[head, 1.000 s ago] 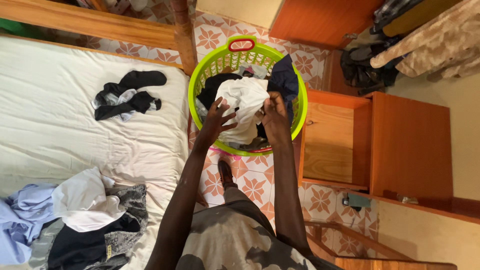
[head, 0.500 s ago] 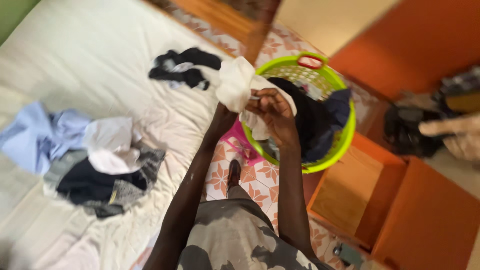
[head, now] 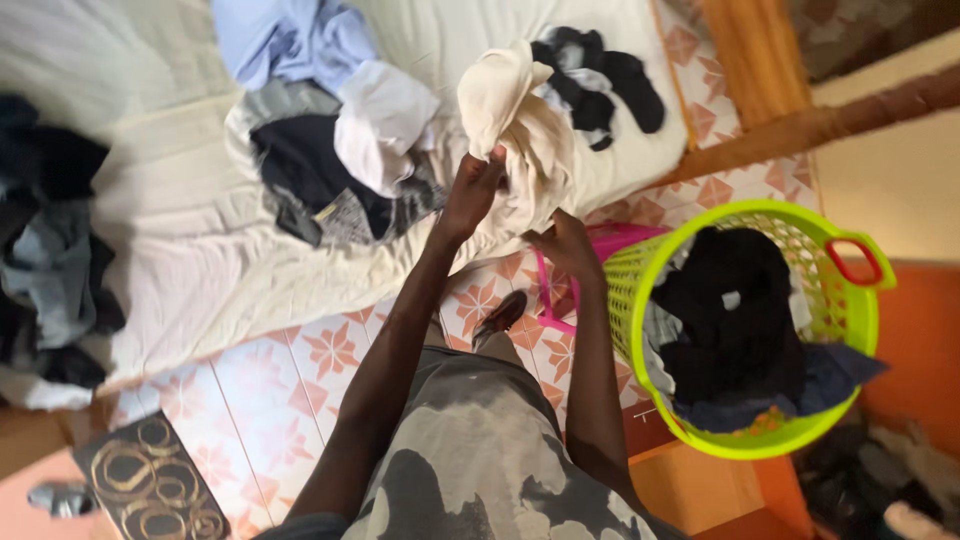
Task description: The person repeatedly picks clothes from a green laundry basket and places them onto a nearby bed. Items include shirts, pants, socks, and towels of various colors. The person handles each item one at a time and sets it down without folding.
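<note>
Head view. Cream garment (head: 515, 130): held up over the edge of the bed (head: 200, 250), clear of the basket; half a second ago it was a smaller white bundle just above the basket rim, a second ago it lay inside the basket under both hands.

Left hand (head: 472, 192): fingers closed on the lower fold of the cream garment.

Right hand (head: 566, 243): curled under the hanging cloth and touching it; whether it clamps the cloth cannot be told, since the fabric covers the fingertips.

Green laundry basket (head: 835, 300): on the floor to the right, red handle at the rim, dark clothes inside; it has shifted from frame centre to the right side as the head turned.

Pink object (head: 560, 290): beside the basket, mostly hidden behind the right forearm, kind not clear.

On the bed: mixed pile of white, blue, grey and black clothes (head: 330, 150); black and grey socks (head: 595, 85), partly hidden by the garment; dark pile (head: 50, 250), cut off at the left edge.

Patterned tile floor (head: 290, 370).
</note>
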